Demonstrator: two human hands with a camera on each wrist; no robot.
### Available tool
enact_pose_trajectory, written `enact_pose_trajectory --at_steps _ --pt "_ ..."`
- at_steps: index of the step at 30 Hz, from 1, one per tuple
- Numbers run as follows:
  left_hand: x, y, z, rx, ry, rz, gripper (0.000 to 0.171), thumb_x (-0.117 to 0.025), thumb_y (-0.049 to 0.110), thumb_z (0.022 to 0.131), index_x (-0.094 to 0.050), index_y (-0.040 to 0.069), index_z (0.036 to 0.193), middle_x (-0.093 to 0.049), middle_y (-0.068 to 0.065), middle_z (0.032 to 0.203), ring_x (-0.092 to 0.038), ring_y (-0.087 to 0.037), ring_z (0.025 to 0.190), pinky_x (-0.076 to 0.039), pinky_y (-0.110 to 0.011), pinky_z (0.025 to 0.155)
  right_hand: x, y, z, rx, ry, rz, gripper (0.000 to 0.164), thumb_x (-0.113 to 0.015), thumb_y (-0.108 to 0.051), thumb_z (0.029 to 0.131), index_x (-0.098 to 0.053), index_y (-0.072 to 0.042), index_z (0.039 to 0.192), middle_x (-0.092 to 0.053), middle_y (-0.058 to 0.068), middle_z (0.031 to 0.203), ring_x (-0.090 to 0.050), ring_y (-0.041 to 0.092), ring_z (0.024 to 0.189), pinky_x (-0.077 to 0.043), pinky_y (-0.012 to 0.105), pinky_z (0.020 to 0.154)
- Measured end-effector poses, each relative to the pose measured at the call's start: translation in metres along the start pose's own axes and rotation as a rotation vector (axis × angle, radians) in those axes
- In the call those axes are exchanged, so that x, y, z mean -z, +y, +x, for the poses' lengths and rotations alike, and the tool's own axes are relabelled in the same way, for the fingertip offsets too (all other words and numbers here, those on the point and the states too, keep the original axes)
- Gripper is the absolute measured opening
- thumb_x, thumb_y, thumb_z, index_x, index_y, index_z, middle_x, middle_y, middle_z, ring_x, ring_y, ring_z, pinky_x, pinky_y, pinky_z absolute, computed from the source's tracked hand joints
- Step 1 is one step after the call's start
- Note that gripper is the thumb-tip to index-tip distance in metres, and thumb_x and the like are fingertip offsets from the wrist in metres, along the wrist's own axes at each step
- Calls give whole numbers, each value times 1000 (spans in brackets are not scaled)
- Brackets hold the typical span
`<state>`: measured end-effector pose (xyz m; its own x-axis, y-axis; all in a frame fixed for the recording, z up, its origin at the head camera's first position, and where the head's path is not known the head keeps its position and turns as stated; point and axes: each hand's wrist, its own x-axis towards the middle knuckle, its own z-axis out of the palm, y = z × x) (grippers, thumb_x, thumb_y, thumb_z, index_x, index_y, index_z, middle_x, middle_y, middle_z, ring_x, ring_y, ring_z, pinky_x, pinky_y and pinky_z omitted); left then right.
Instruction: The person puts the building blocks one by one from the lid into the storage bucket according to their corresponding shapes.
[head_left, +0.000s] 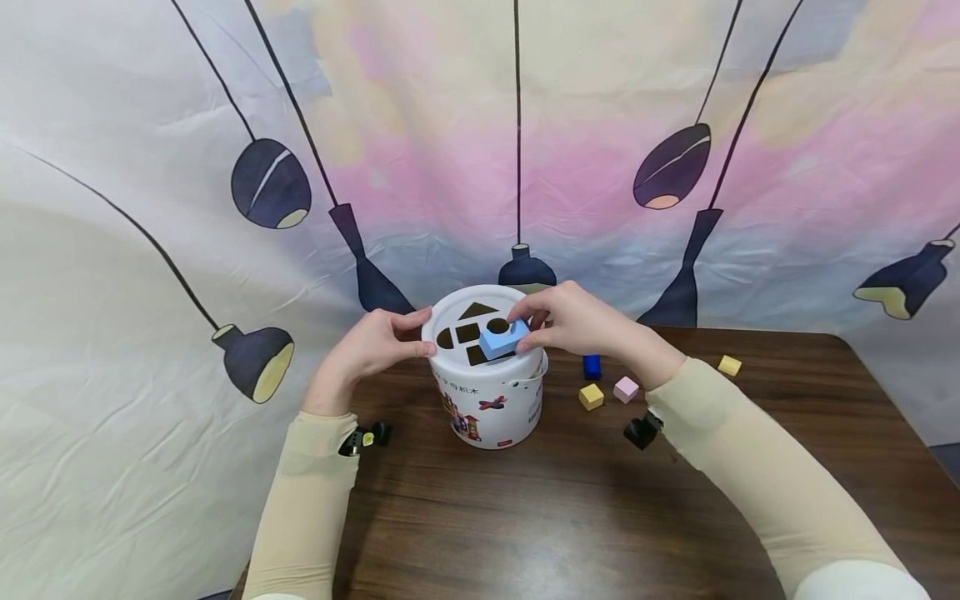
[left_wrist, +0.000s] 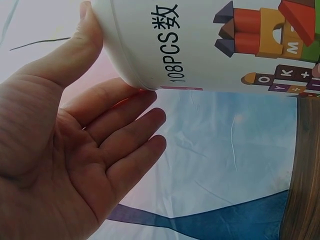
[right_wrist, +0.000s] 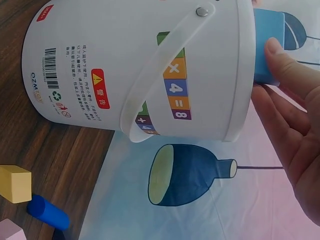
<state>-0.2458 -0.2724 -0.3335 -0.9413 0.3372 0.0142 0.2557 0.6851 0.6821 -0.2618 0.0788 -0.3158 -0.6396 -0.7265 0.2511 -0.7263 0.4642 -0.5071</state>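
Observation:
A white bucket (head_left: 495,417) stands upright on the table, its white lid (head_left: 442,312) pierced by several shaped holes. My right hand (head_left: 573,321) pinches a light blue block (head_left: 497,342) between thumb and fingers, low over the lid's right part. In the right wrist view the light blue block (right_wrist: 265,47) is at the lid's face, my thumb on its side. My left hand (head_left: 375,346) touches the lid's left rim with thumb and forefinger. The left wrist view shows the left hand's (left_wrist: 85,135) other fingers extended, with the bucket (left_wrist: 140,45) beside them.
Right of the bucket lie a dark blue cylinder (head_left: 592,367), a yellow block (head_left: 591,397) and a pink block (head_left: 626,389). Another yellow block (head_left: 729,365) sits farther right on the brown table (head_left: 570,517). A printed cloth (head_left: 450,125) hangs behind. The bucket's handle (right_wrist: 145,95) hangs down its side.

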Motion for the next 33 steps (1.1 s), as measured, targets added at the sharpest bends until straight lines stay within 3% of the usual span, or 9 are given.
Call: enact_pose_trajectory --at_steps 14,22,33 --pt "-3 1 0 19 1 -12 72 -89 36 91 -59 12 152 -56 -1 155 -47 -27 148 -44 -50 117 -11 -2 6 -59 -22 86 41 -91 -28 89 -80 -10 124 -79 -4 109 -74 12 97 -62 34 84" --pt "-2 1 0 16 -1 -2 74 -88 38 91 -58 12 153 -54 -3 157 -47 -30 148 -43 -53 117 -17 1 8 -46 -8 86 40 -91 -28 90 -80 -9 123 -79 -4 109 -74 11 95 -61 33 84" --pt "-2 0 1 15 0 10 73 -88 38 91 -58 12 153 -55 -2 157 -46 -30 148 -44 -53 116 -17 -2 9 -96 -3 71 36 -91 -30 89 -82 -14 119 -79 -6 105 -73 9 94 -61 33 83"
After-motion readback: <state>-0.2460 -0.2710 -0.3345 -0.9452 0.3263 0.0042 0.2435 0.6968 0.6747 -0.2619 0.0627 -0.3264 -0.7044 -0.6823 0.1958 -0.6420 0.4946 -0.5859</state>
